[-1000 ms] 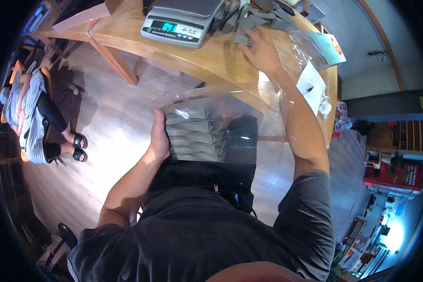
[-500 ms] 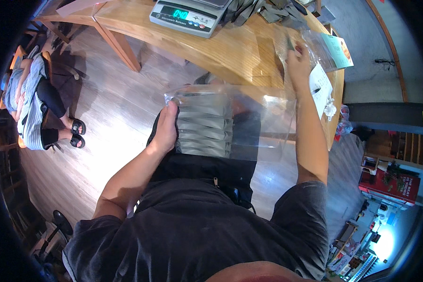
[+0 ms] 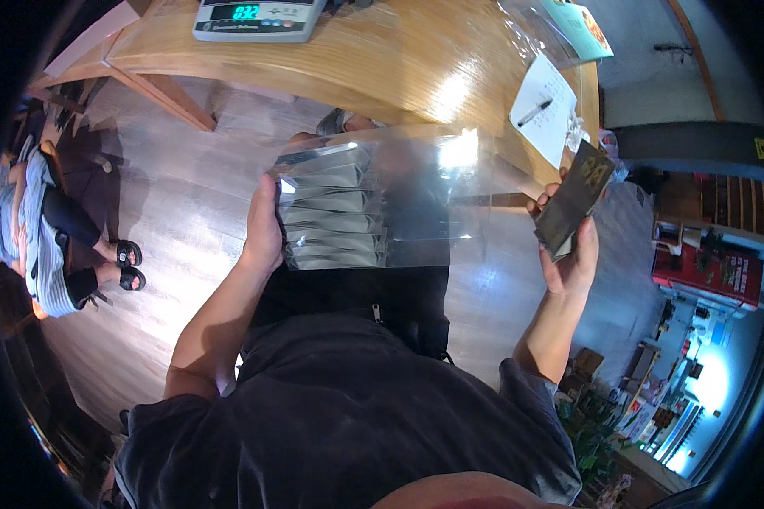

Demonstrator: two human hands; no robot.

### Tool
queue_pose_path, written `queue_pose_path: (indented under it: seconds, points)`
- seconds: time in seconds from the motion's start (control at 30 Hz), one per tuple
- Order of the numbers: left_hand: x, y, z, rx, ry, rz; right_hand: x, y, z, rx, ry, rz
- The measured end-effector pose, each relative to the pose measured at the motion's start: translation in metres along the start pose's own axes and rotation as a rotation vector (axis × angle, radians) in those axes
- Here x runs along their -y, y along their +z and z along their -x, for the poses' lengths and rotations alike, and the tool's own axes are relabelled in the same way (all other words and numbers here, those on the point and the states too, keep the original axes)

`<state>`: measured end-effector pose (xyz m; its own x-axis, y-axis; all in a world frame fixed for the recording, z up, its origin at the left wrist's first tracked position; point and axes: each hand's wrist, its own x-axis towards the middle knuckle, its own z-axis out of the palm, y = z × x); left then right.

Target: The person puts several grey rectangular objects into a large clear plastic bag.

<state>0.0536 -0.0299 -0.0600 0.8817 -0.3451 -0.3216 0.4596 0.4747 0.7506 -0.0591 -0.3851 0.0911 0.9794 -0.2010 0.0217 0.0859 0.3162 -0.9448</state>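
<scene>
Left hand (image 3: 265, 227), left of centre frame: fingers curled round the left edge of a clear plastic bag (image 3: 416, 199), thumb side toward camera, clamped on it. Bag is held up over the lap, spans the middle of the frame, and holds a stack of grey flat packets (image 3: 331, 216) bunched at its left end; the right half of the bag looks empty and see-through. Left forearm rises from lower left, elbow bent.

Right hand (image 3: 573, 254), right of centre: fingers closed on a dark flat packet (image 3: 573, 199), gripping its lower end; packet is tilted, top leaning right. It sits just beside the bag's right edge; cannot tell if they touch. Right forearm comes up near vertical from the lower right.

Around: wooden table (image 3: 399, 59) across the top, digital scale (image 3: 259, 19) at upper left of it, white paper sheet (image 3: 545, 110) with a pen (image 3: 535, 113) at upper right. Another person's sandalled feet (image 3: 127, 265) at far left on the floor.
</scene>
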Motion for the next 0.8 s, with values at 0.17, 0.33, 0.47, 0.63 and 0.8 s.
queue_pose_path:
  seconds: [0.17,0.33,0.47,0.63,0.8]
  points:
    - [0.001,0.000,0.001,0.012,0.000,0.000,-0.001,0.020,0.023,-0.106,0.073,0.171]
    - [0.000,-0.002,0.001,0.109,0.009,-0.019,-0.001,0.030,0.024,-0.044,0.104,0.039]
    - [-0.005,0.002,0.006,0.119,-0.016,-0.022,-0.004,0.024,0.023,-0.057,0.056,0.108]
    - [0.000,0.001,0.008,0.179,-0.027,0.012,-0.014,0.025,0.025,-0.018,-0.095,0.143]
    - [0.003,-0.001,0.009,0.162,0.041,-0.033,-0.033,0.045,0.030,-0.259,-0.084,0.021]
